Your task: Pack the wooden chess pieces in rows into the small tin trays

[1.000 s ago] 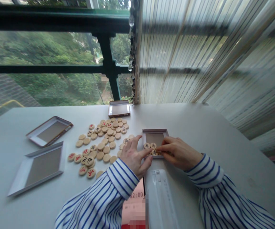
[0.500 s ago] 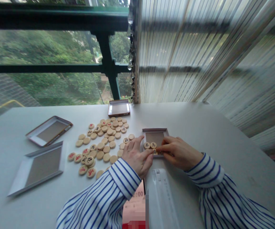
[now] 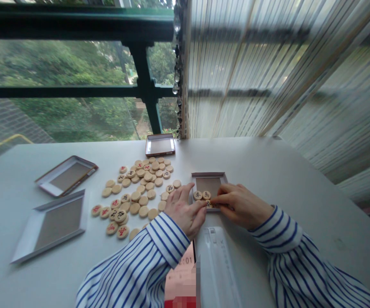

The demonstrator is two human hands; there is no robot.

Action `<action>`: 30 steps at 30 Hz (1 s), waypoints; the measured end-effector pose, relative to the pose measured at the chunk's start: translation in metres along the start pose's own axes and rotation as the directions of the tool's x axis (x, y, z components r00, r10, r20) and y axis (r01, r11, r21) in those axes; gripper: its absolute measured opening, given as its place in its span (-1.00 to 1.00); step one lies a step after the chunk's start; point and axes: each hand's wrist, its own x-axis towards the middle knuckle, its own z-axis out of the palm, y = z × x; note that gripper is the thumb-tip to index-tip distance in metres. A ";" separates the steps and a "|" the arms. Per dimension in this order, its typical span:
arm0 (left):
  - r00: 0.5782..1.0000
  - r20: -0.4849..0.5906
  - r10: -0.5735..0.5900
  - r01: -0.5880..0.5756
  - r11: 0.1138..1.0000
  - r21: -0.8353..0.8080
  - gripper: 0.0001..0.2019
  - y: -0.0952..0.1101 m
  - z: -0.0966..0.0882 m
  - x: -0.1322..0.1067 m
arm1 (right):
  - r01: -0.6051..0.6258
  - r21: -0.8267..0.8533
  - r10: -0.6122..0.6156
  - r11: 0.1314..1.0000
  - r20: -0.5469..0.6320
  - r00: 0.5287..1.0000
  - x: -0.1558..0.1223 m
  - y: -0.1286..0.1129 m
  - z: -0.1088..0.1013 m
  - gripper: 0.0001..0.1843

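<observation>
A shallow box tray [image 3: 208,174] lies before me, with several wooden xiangqi pieces [image 3: 206,195] marked with black characters at its near left. My left hand [image 3: 185,213] rests over the tray's left side, fingers apart, one reaching along the left wall and another touching the near pieces. From the right, my right hand [image 3: 242,206] reaches into the near part of the tray. Its thumb and fingers are pressed together on a xiangqi piece [image 3: 208,204] at the front row; the fingers partly hide that row.
Loose xiangqi pieces [image 3: 143,200] spread left of the tray, some stacked. Further left lie a box lid [image 3: 93,167] and another tray [image 3: 82,214]; a small box part [image 3: 173,147] stands at the back. A phone [image 3: 181,282] and a white case [image 3: 218,265] lie in front.
The last digits on the phone's screen changed from 00 to 01. My right fingers shifted slightly over the front row of pieces; my left hand stayed in place.
</observation>
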 end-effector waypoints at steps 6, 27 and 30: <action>1.000 0.020 0.019 -0.019 1.000 0.001 -0.74 -0.002 -0.001 0.000 | 0.008 -0.007 -0.008 1.000 -0.009 1.000 -0.001 -0.001 0.000 -0.72; 0.999 -0.016 -0.046 0.044 0.992 -0.116 -0.71 -0.021 -0.009 0.005 | -0.479 -0.054 0.453 0.876 -0.245 0.857 0.002 0.023 0.006 -0.65; 0.999 0.007 -0.045 0.046 0.992 -0.114 -0.71 -0.020 -0.008 0.004 | -0.475 -0.024 0.458 0.879 -0.226 0.860 0.003 0.024 0.006 -0.62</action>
